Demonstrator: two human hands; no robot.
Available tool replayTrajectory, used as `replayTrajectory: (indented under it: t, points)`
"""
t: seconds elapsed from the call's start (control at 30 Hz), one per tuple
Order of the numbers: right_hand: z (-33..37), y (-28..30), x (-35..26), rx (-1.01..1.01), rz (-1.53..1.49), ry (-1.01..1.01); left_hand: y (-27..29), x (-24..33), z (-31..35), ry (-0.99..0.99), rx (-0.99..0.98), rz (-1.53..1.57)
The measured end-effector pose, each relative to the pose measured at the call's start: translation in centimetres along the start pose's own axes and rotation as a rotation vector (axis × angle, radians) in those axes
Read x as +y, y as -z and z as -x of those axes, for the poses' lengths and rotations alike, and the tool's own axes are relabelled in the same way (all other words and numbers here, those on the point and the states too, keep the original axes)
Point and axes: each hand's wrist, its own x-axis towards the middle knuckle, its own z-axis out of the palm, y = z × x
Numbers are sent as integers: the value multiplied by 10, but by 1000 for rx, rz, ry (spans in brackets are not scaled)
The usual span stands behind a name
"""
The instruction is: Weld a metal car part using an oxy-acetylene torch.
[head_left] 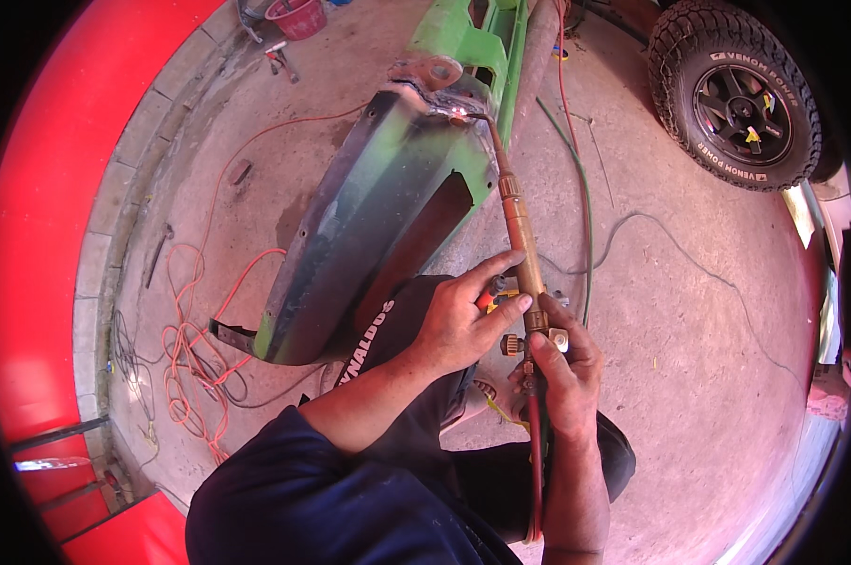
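Note:
A brass gas torch (520, 235) runs from my hands up to a bent tip with a small bright flame (458, 115). The flame touches a scorched, blackened spot on a green metal frame part (378, 207) lying on the concrete floor. My right hand (562, 363) grips the torch handle where a red hose (536, 452) comes out. My left hand (463, 320) rests on the torch body by its valve knobs, with the thumb and fingers around the brass tube. My knee in dark trousers sits below the hands.
A black wheel with a knobby tyre (741, 94) stands at the upper right. An orange cable (195, 348) lies tangled at the left near a red wall (40, 235). A red bucket (297, 16) and green hose (586, 188) lie on the floor.

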Motion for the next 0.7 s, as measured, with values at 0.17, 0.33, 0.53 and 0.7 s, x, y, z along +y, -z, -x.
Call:
replayTrajectory:
  t: [0.17, 0.33, 0.53, 0.7]
  points:
    - [0, -2, 0, 14, 19, 4, 1, -4, 1, -7, 4, -4]
    - [-1, -1, 2, 10, 13, 11, 2, -2, 1, 14, -3, 9]
    - [-2, 0, 3, 1, 11, 33, 1, 0, 0, -5, 4, 12]
    - [-1, 0, 1, -5, 5, 15, 2, 1, 0, 40, -14, -25]
